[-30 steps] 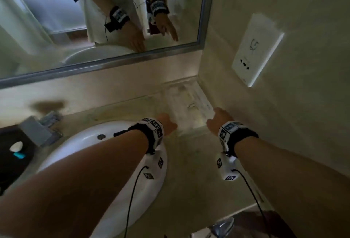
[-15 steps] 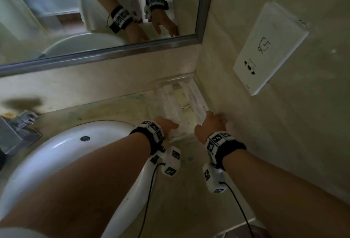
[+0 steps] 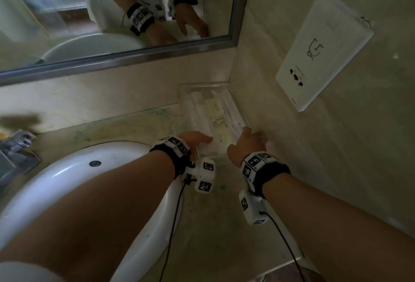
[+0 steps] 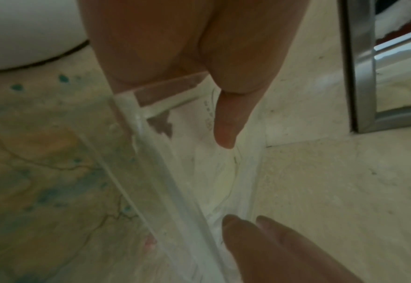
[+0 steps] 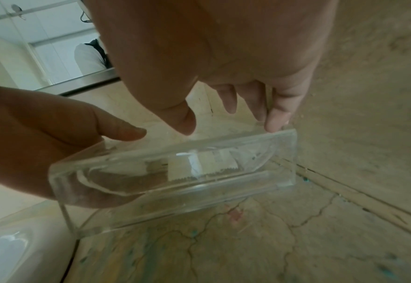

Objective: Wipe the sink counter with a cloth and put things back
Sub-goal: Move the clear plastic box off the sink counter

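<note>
Filling the lower frame, my stained marble counter (image 3: 139, 124) carries the white sink (image 3: 67, 176) at lower left. Right of centre, in the wall corner, sits the clear acrylic tray (image 3: 226, 156) of wrapped toiletries. My left hand (image 3: 193, 139) grips its near left corner, thumb over the rim, while my right hand (image 3: 247, 145) curls over its right edge.

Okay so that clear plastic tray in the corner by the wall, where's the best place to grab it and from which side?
Take the clear tray by its two long side walls near the front end, one hand each side, coming in from the sink side. Its back end sits in the corner under the mirror, its right wall near the side wall. The left hand and right hand are already there. Keep it level; loose packets lie inside.
</note>
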Action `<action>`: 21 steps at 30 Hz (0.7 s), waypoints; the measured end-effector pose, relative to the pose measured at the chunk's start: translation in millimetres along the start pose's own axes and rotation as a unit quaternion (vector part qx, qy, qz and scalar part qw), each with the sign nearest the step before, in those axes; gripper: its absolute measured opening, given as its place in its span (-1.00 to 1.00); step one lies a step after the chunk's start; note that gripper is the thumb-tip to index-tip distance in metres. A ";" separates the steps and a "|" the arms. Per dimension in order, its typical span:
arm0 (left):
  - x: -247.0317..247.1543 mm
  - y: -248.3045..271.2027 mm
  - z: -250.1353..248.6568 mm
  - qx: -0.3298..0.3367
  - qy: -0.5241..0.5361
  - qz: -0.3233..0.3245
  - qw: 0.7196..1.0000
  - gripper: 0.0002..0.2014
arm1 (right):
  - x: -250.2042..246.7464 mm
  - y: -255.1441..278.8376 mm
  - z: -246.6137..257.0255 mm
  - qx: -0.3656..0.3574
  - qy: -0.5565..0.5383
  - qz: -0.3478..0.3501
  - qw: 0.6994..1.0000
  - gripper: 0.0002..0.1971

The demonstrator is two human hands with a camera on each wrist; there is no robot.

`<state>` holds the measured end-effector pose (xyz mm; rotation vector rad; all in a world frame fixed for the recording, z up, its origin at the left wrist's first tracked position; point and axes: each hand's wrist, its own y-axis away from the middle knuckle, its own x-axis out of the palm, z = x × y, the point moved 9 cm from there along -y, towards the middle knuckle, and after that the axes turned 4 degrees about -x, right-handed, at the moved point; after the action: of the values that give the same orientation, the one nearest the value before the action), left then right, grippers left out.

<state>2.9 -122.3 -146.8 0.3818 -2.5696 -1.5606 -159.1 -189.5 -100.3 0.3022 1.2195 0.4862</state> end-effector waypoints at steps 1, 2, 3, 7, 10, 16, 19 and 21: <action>-0.8 -2.3 0.6 0.004 0.009 0.006 1.000 -0.65 | -0.1 0.9 -0.2 0.000 -0.003 0.004 1.000 -0.29; -4.4 -5.3 1.2 0.010 0.017 0.004 1.000 -0.62 | -0.4 1.9 0.0 0.000 -0.006 0.008 1.000 -0.29; -8.6 -11.0 2.7 0.016 0.026 -0.002 1.000 -0.61 | -1.0 2.6 -0.4 0.000 -0.011 0.010 1.000 -0.30; -15.3 14.8 5.5 0.032 0.057 -0.001 0.998 -0.60 | -11.9 5.1 2.8 -0.011 -0.028 -0.015 0.999 -0.33; -21.2 35.8 9.1 0.054 0.073 0.012 0.996 -0.66 | -19.2 2.6 10.5 -0.014 -0.097 -0.013 0.995 -0.30; -41.2 66.5 22.5 0.110 0.117 0.060 0.985 -0.67 | -18.3 4.9 17.3 0.040 -0.275 0.030 0.960 -0.06; -62.9 86.0 26.7 0.157 0.127 0.052 0.978 -0.66 | -13.3 19.0 34.5 0.007 -0.304 0.034 0.952 -0.13; -80.6 97.9 29.9 0.192 0.112 0.019 0.975 -0.67 | -9.2 31.4 45.9 -0.020 -0.318 0.019 0.948 -0.25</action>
<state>58.5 -31.9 -71.2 0.5079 -2.6658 -0.9384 -124.2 -165.6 -63.1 0.4097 0.5743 0.3997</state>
